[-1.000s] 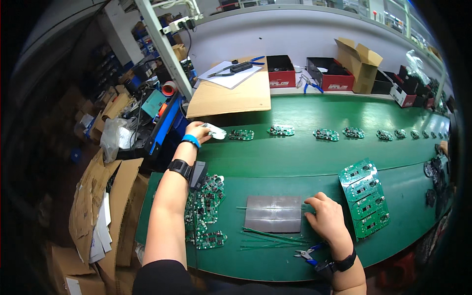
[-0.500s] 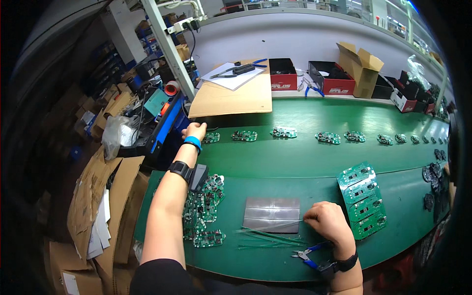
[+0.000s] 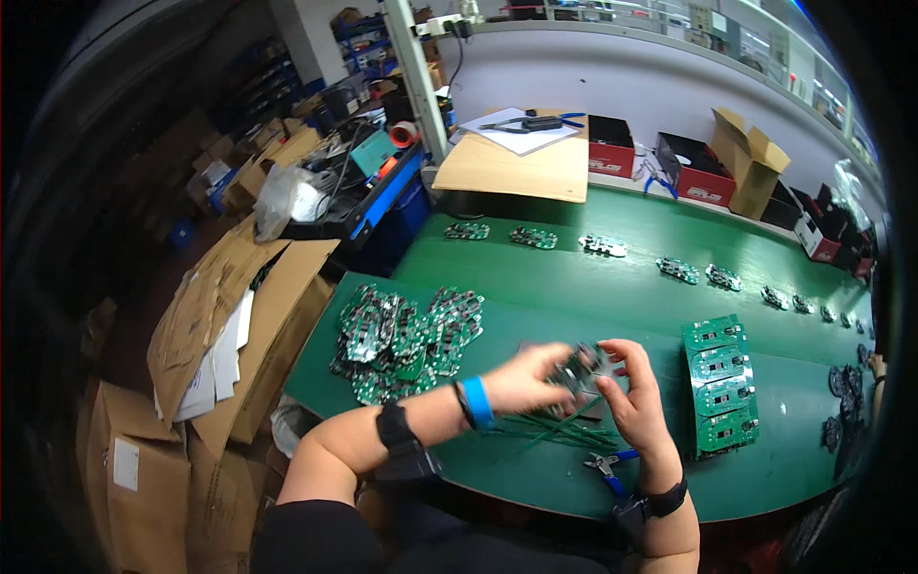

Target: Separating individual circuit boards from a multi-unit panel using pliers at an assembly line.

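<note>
My left hand (image 3: 531,378) is closed on a small green circuit board (image 3: 577,368), blurred by motion, above the middle of the near table. My right hand (image 3: 639,397) meets the board's right end, thumb and fingers bent around it. Beneath the hands, thin green strips (image 3: 555,430) lie loosely across one another. The grey plate under them is almost wholly covered. Blue-handled side cutters (image 3: 608,471) rest beside my right wrist. A heap of populated circuit boards (image 3: 406,335) is to the left. On the right lies a panel of joined green boards (image 3: 719,387).
Single circuit boards (image 3: 533,237) form a row along the far green mat. Behind them are a cardboard sheet (image 3: 516,177) with pliers, red-and-black boxes (image 3: 610,148) and an opened carton (image 3: 748,165). Cardboard (image 3: 215,330) leans at the left edge. Black parts (image 3: 846,392) lie far right.
My left hand has come back from the far row's left end to the middle, where it holds a board. My right hand has lifted off the strips to meet it. The view has shifted.
</note>
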The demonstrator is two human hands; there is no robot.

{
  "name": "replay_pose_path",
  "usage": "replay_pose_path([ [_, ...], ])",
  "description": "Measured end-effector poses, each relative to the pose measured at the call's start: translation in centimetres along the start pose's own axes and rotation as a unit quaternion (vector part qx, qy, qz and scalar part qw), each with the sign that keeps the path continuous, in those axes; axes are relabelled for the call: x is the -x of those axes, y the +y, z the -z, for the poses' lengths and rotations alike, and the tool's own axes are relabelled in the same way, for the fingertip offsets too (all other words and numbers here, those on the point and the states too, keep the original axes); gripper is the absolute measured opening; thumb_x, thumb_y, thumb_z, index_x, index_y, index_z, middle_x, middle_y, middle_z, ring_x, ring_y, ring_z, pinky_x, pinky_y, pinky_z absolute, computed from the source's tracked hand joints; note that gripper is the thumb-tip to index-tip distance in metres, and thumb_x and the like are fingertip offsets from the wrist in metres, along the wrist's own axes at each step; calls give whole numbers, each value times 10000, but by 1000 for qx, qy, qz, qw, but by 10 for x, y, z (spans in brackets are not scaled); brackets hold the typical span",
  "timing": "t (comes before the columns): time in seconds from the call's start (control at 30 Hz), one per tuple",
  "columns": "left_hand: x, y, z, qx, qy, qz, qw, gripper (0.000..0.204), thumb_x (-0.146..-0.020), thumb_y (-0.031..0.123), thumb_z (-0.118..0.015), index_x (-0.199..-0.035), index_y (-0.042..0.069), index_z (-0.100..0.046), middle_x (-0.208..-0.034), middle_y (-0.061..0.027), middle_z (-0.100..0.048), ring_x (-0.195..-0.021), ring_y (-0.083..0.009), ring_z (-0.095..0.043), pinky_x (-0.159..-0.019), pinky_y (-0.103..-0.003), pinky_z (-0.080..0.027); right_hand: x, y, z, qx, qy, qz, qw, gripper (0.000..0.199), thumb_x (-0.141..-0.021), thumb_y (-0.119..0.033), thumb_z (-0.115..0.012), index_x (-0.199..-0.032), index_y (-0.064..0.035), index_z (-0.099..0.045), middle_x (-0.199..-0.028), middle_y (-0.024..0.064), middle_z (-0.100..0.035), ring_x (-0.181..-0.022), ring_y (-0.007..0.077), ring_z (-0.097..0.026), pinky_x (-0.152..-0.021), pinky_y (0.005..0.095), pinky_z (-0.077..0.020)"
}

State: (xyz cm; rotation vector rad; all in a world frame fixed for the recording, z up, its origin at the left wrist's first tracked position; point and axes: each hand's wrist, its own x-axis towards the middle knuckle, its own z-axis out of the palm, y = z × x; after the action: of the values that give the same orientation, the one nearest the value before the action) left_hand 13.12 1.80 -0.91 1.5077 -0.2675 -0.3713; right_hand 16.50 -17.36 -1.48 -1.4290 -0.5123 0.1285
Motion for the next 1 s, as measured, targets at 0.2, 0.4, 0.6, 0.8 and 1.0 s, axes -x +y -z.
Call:
replay_pose_path([
  [0.2,84,29,120,-125,343,-30,931,379,-763,-35,-574,-1135,-4,-506,-1030,-60,-569,-925,-133,-555,-784,-299,-496,1,-3,11,468,-219,146,844,293,-612,-72,-734,-885,-80,-630,-975,80,-539,-962,292,-484,-867,393,-389],
  [0.4,131,9,175,-140,493,37,858,483,-691,-59,-670,-1145,-49,-505,-964,-120,-634,-824,-165,-622,-703,-293,-515,-4,20,18,442,-279,133,842,177,-607,-94,-722,-707,-38,-587,-728,109,-578,-796,325,-547,-753,405,-436],
  [0.6,134,-8,183,-348,474,45,808,453,-605,115,-768,-1001,-46,-616,-778,-115,-657,-663,-154,-622,-609,-304,-493,-3,10,18,435,-334,43,835,92,-620,-36,-658,-698,-20,-611,-690,150,-583,-743,338,-575,-689,402,-471],
  [0.8,138,-9,185,-367,499,42,784,531,-572,191,-802,-1012,-46,-626,-799,-148,-657,-713,-198,-638,-670,-322,-504,18,-37,8,455,-170,91,869,91,-638,36,-608,-717,-10,-613,-689,163,-589,-704,346,-590,-643,396,-471],
  [1.0,141,2,152,-552,462,48,693,438,-651,257,-756,-950,-23,-603,-850,-207,-643,-809,-348,-624,-733,-411,-496,40,-51,61,568,101,41,816,161,-760,-153,-646,-820,-6,-618,-887,174,-607,-907,325,-547,-755,392,-417],
])
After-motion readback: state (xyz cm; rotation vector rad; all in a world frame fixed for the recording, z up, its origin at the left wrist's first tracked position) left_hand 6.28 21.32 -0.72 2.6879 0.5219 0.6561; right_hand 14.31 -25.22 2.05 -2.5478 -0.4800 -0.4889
